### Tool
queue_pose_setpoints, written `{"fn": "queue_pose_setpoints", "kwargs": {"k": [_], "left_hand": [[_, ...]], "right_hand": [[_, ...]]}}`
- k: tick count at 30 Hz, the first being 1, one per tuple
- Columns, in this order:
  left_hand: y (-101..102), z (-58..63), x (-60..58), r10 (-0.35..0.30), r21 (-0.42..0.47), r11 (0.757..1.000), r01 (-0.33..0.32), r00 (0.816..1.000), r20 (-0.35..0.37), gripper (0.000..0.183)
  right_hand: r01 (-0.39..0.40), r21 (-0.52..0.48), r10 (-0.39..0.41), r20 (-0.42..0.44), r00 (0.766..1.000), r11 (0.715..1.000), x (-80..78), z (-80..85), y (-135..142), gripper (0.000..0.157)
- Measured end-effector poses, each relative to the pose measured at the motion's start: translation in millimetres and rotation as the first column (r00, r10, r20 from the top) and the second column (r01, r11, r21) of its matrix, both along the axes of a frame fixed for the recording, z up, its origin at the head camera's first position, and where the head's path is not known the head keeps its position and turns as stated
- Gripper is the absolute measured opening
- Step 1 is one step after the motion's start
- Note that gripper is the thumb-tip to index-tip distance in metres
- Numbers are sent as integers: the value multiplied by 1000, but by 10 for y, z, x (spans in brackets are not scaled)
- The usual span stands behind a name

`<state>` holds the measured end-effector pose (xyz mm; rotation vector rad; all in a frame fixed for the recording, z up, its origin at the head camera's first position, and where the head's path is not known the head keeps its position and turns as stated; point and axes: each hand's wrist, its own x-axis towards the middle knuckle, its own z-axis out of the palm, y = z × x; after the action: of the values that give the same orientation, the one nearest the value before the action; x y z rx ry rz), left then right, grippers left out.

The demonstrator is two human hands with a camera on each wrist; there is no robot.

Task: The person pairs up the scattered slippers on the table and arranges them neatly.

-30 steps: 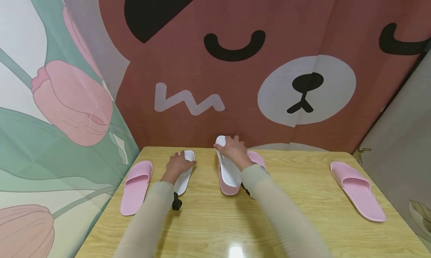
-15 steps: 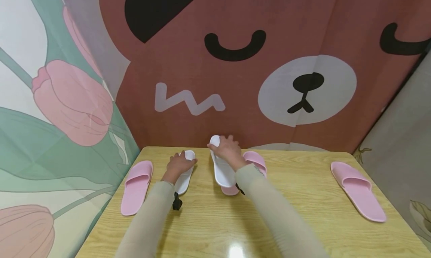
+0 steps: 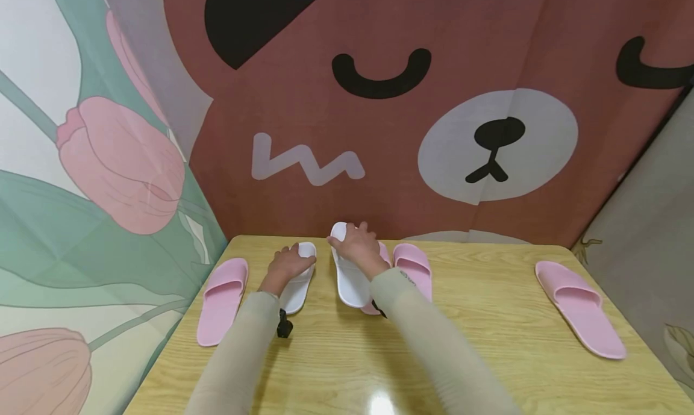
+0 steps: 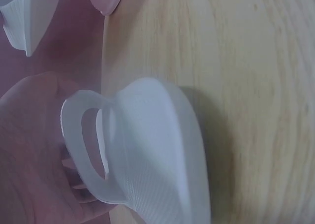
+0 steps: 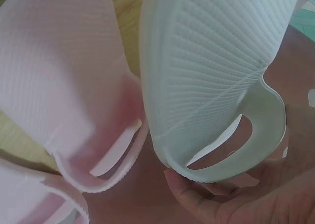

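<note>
My left hand (image 3: 290,263) holds a white slipper (image 3: 296,294) by its strap end, thumb on one side and fingers on the other. In the left wrist view that slipper (image 4: 152,135) lies low over the wood, its strap against my palm. My right hand (image 3: 359,246) grips a second white slipper (image 3: 351,282) across the strap. This one appears slightly raised and partly covers a pink slipper (image 3: 385,253). In the right wrist view, my fingers (image 5: 197,197) lie along the white strap, and the pink slipper (image 5: 64,61) sits close beside it.
Another pink slipper (image 3: 413,261) lies just right of the partly hidden one. Single pink slippers rest near the left edge (image 3: 219,309) and right edge (image 3: 588,318) of the wooden table (image 3: 488,294). A bear-printed cloth (image 3: 303,210) hangs along the back edge.
My right hand has moved left with its white slipper, uncovering more of the two middle pink slippers. My left hand and its slipper have stayed nearly still.
</note>
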<state>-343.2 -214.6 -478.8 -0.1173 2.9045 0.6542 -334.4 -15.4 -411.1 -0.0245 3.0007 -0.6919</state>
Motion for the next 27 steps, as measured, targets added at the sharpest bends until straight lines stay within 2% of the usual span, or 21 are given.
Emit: {"fn": "queue_pose_setpoints", "kwargs": {"k": [16,27], "left_hand": [[-60,-6,0,-12,29,1000,12,1000,8,92],[-71,38,29,-29,45,999,29,999,16,92]], "right_hand": [[-27,-13,27,-23,999,1000,41,-113,-197,74],[-31,-7,31,-8,999,999,23,-221,-292,74]]}}
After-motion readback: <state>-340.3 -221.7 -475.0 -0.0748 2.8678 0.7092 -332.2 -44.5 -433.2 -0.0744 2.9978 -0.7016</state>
